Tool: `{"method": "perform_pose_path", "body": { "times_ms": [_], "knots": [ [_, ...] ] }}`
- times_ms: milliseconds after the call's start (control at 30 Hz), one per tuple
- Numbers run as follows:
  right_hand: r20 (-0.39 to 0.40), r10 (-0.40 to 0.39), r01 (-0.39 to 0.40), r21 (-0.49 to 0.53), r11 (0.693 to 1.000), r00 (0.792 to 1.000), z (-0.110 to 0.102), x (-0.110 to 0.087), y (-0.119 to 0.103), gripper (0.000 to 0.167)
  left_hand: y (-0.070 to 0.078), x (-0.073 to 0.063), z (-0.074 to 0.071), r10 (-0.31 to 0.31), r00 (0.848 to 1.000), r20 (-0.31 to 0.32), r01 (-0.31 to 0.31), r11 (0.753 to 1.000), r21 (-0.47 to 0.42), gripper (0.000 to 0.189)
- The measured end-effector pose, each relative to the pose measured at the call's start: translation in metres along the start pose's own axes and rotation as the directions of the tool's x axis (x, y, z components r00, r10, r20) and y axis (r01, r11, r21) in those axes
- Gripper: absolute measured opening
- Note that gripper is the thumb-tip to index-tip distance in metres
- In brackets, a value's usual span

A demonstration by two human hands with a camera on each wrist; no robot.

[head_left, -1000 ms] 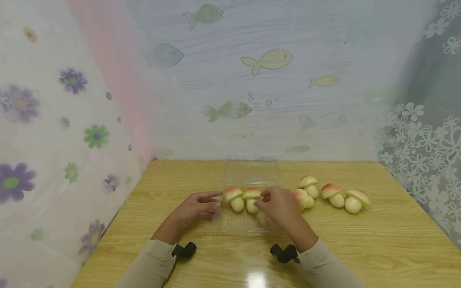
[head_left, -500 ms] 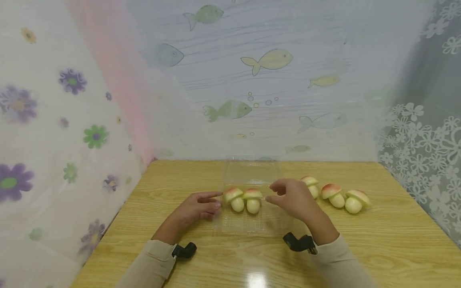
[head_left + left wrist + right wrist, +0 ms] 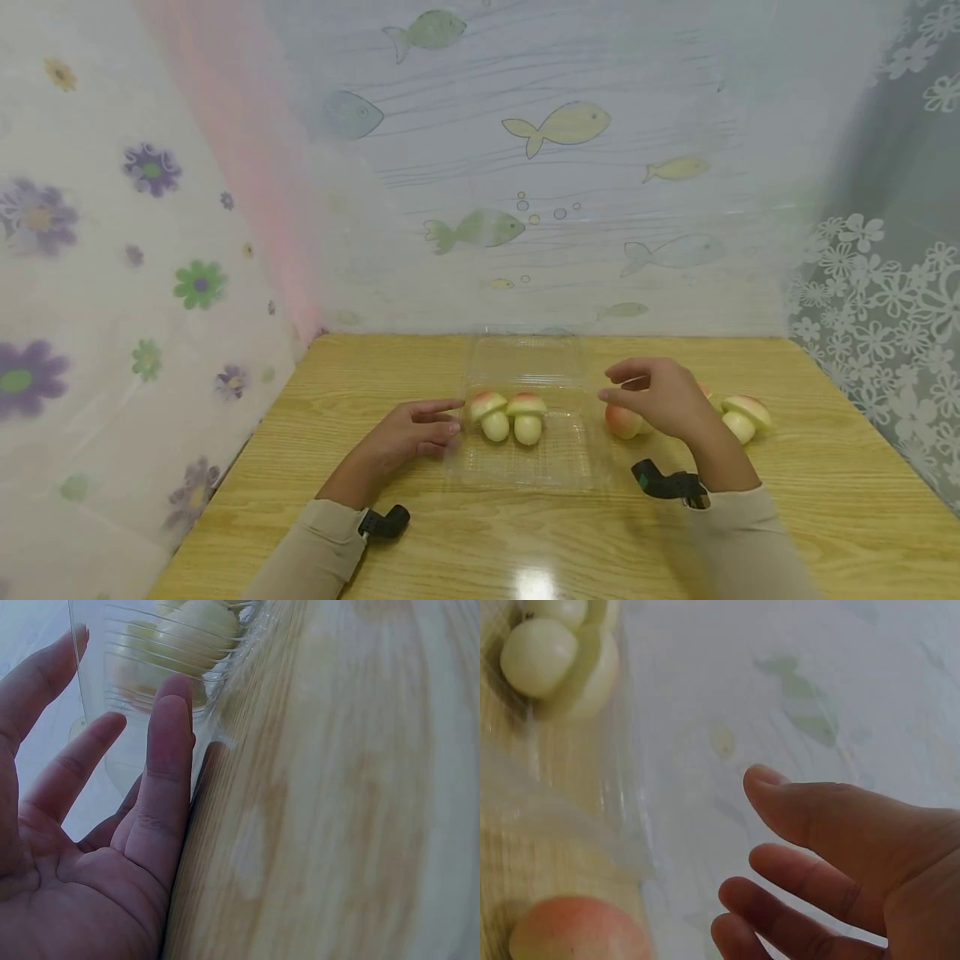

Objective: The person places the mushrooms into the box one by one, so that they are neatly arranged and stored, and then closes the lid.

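A transparent plastic clamshell box [image 3: 566,458] stands with its lid raised at the back. Two pale green mushroom-shaped pieces [image 3: 527,423] with pink-tinged caps sit side by side in its left half. My left hand [image 3: 412,429] is at the box's left side, fingers loosely extended; in the left wrist view its fingertips reach the clear wall [image 3: 112,645]. To the right of the box, my right hand [image 3: 660,400] hovers with nothing in it, thumb and fingers apart. Just below its fingers lies another mushroom-shaped piece [image 3: 624,422], its reddish cap also visible low in the right wrist view.
Farther right on the wooden table [image 3: 825,500] lies one more mushroom-shaped piece [image 3: 744,417]; others near it are mostly hidden behind my right hand. A fish-patterned curtain [image 3: 450,292] hangs along the table's back edge.
My right hand has left the second mushroom-shaped piece in the box and moved right, over the loose pieces. My left hand has stayed put.
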State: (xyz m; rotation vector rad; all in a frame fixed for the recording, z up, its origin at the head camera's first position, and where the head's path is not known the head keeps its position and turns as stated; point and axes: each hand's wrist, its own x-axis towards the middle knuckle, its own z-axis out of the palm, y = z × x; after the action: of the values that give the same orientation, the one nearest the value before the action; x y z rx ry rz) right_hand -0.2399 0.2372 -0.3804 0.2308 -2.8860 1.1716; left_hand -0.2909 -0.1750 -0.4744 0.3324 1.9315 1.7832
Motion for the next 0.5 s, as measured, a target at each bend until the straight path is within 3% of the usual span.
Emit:
{"method": "perform_pose_path", "body": {
  "times_ms": [200,500],
  "knots": [
    [0.039,0.007,-0.009,0.069,0.998,0.999,-0.014,-0.002,0.022,0.057,0.001,0.000,0.001,0.008,1.000,0.002,-0.008,1.000,-0.005,0.061],
    [0.096,0.001,-0.009,0.075,0.997,0.995,-0.025,-0.005,0.046,0.047,0.001,0.001,0.001,0.011,1.000,0.006,-0.011,1.000,0.002,0.062]
  ]
}}
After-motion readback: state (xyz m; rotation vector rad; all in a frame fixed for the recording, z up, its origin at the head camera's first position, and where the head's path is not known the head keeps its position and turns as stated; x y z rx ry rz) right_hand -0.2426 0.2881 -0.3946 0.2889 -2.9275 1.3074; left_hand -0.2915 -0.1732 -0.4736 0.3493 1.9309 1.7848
